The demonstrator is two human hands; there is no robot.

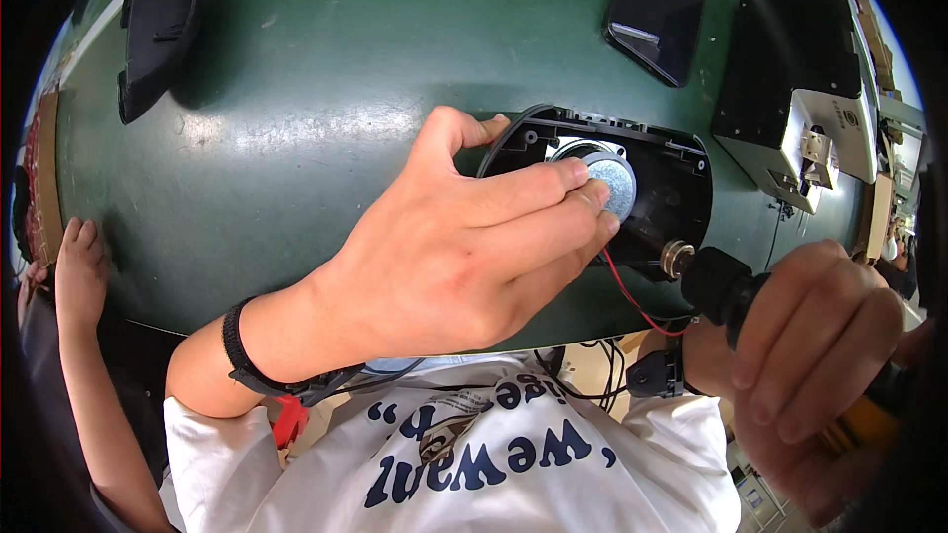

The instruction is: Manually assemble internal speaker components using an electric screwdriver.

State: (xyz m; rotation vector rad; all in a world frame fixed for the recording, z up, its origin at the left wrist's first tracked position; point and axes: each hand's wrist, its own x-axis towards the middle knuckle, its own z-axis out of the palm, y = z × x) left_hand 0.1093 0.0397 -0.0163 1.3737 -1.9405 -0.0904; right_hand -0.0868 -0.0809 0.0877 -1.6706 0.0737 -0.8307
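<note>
The left hand (464,247) is closed over a round silver speaker (617,183), which is seated in an open black housing (662,212); its face is pressed by the fingertips, while another digit is laid at the housing's left rim. A black tool (726,291) is gripped by the right hand (820,336), its metal collar pointed at the housing's near right edge; whether the two touch cannot be told. A red wire (632,294) is seen running from below the left fingertips toward the right wrist.

Large dark lettering is borne by the white shirt (454,494) below the hands, seen upside down. Small printing is shown on the white panel of a black box (790,69), beyond the right hand.

The green table's (276,188) near edge is crossed by the left forearm. A wide stretch of tabletop is left between that hand and a black shell (158,25) at far left. Rightward, space is narrowed by the box and a dark phone (660,10).
</note>
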